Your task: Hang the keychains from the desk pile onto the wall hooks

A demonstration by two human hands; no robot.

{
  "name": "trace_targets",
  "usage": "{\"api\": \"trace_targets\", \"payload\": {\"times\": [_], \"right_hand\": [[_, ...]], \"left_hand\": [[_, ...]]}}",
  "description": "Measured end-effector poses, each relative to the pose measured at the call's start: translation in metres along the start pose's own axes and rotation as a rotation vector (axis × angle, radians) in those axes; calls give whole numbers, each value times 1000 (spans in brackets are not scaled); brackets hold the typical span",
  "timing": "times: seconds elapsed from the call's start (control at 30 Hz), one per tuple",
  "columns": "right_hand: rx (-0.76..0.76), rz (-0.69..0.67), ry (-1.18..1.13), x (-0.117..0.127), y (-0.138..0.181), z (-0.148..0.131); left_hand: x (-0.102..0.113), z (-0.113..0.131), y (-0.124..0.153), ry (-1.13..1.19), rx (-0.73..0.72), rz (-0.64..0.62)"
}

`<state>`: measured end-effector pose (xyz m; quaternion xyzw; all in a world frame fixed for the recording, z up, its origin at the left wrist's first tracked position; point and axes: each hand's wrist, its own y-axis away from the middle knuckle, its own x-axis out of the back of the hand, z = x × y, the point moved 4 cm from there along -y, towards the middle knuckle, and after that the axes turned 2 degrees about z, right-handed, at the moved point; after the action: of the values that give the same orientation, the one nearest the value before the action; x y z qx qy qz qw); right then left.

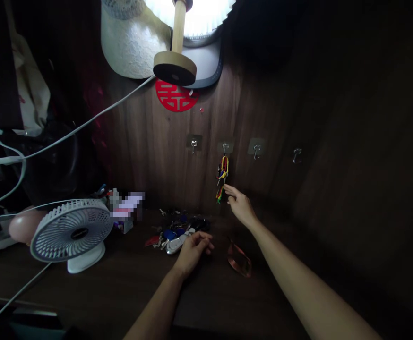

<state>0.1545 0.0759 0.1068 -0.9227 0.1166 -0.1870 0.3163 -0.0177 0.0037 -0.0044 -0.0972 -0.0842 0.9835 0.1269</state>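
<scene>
Both forearms enter from the lower edge and extend over the dark desk [121, 288].

1. Left hand [192, 248]: rests knuckles-up on the desk. Its fingers [203, 244] are curled inward toward the palm. Whether they enclose anything cannot be told, as the underside is hidden.
2. Pile of keys [178, 227]: lies on the desk just beyond and to the left of the left fingers. A silver fob [175, 245] at the pile's near edge sits directly beside the left hand, at or very close to contact.
3. Right hand [241, 207]: raised off the desk, palm turned toward the wood panel [150, 141]. Its fingers [230, 190] are spread loosely and extended, gripping nothing.
4. Coloured cord bunch [222, 172]: hangs straight down from a hook [225, 147] on the panel, above and slightly left of the right fingers. The lower end of the bunch meets the tip of the foremost right finger; contact appears light.
5. Red strap [239, 259]: lies flat on the desk below the right fingers, between the two forearms, apart from both hands.
6. Further hooks [193, 143] [256, 149]: fixed on either side of the loaded hook, above both hands.
7. White fan [72, 230]: stands well to the left of the left fingers.
</scene>
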Motion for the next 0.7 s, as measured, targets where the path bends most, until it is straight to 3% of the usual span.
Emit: {"api": "trace_targets", "payload": {"times": [0.3,0.53,0.7], "right_hand": [[-169,-191,-20,5,62,42],[-235,-138,7,12,93,59],[-184,-168,73,15,101,58]], "left_hand": [[0,0,1,-27,-9,-1],[-1,1,3,-78,-2,8],[-3,1,4,-117,-14,-7]]}}
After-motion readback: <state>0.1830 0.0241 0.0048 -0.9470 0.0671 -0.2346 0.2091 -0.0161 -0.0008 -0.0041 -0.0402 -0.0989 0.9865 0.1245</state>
